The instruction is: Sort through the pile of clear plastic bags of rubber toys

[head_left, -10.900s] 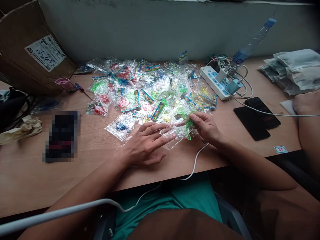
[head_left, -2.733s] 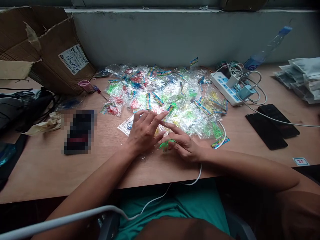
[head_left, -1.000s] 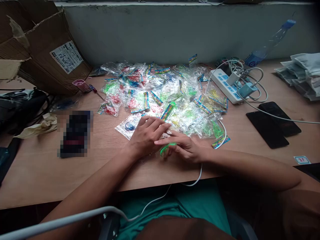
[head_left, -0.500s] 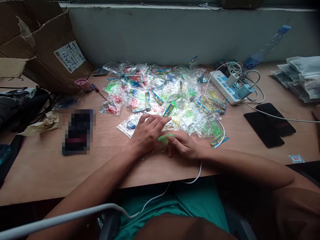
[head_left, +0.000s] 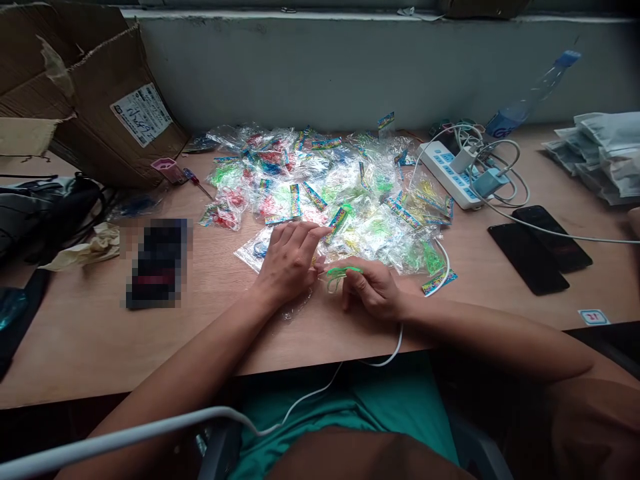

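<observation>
Right hand [head_left: 373, 290] pinches green loop [head_left: 340, 271]; left hand [head_left: 287, 263] beside; desk front edge [head_left: 320, 365] near.

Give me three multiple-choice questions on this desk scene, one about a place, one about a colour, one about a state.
1. Where is the white power strip relative to the pile of plastic packets? A: left of it. B: right of it. C: on top of it.
2. What colour is the loop pinched in the right hand? A: green. B: red. C: blue.
3. How do the two black phones lie? A: propped upright. B: held in a hand. C: flat on the wooden desk.

1 B: the strip lies clear of the pile's right side.
2 A: green shows beside the hand.
3 C: both rest flat on the desktop.
</observation>
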`<state>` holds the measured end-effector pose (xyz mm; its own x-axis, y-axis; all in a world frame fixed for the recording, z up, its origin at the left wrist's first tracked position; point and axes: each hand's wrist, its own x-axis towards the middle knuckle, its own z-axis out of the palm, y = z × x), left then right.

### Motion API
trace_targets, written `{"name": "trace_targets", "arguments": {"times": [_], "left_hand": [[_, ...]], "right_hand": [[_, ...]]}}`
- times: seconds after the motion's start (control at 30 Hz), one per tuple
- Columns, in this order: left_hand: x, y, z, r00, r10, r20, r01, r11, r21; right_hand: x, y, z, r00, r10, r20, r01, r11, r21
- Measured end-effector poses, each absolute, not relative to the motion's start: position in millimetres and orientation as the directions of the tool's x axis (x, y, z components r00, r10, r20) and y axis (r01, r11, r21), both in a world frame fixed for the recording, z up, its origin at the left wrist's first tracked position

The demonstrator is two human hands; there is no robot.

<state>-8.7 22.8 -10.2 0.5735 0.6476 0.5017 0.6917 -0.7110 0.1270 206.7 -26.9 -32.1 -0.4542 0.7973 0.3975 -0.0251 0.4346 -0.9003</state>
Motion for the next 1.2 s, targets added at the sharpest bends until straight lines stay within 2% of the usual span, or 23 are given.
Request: {"name": "trace_targets", "arguments": {"times": [0.13,0.23,0.33,0.53,0.67,0.8,1.0,1.2], "left_hand": [[-8.5,22.0,-8.4,0.525,0.657,0.541,0.726,-0.678,0.118],[-8.2,21.9,-8.2,0.519,0.651,0.554,0.728,-0.676,0.113],[-7.6,21.8,-8.4,0.526,0.653,0.545,0.724,-0.68,0.115],[-6.5,19.5,-6.7,0.53,0.688,0.496,0.733,-0.666,0.139],[-6.4,18.6,-6.4,0.532,0.71,0.462,0.744,-0.652,0.145],[-6.3,18.3,-6.9,0.561,0.706,0.433,0.733,-0.666,0.137],[-6.1,17.8,-7.3,0.577,0.711,0.402,0.739,-0.664,0.115],[-5.7,17.8,-8.5,0.58,0.708,0.404,0.736,-0.667,0.113]], "right_hand": [[209.9,-27.2,-28.3,-0.223,0.821,0.525,-0.05,0.529,-0.847],[217.2,-18.6,-22.0,-0.101,0.838,0.536,-0.015,0.537,-0.843],[227.8,-5.0,-17.7,-0.119,0.853,0.508,0.034,0.515,-0.857],[237.1,6.1,-22.6,-0.088,0.813,0.576,0.126,0.582,-0.803],[233.1,-1.8,-25.4,-0.136,0.803,0.58,0.112,0.594,-0.797],[230.5,-4.8,-22.2,-0.207,0.813,0.545,0.107,0.572,-0.813],[231.0,1.1,-19.5,-0.231,0.841,0.49,0.246,0.538,-0.807],[227.0,-4.4,-20.5,-0.169,0.833,0.526,0.168,0.551,-0.818]]}}
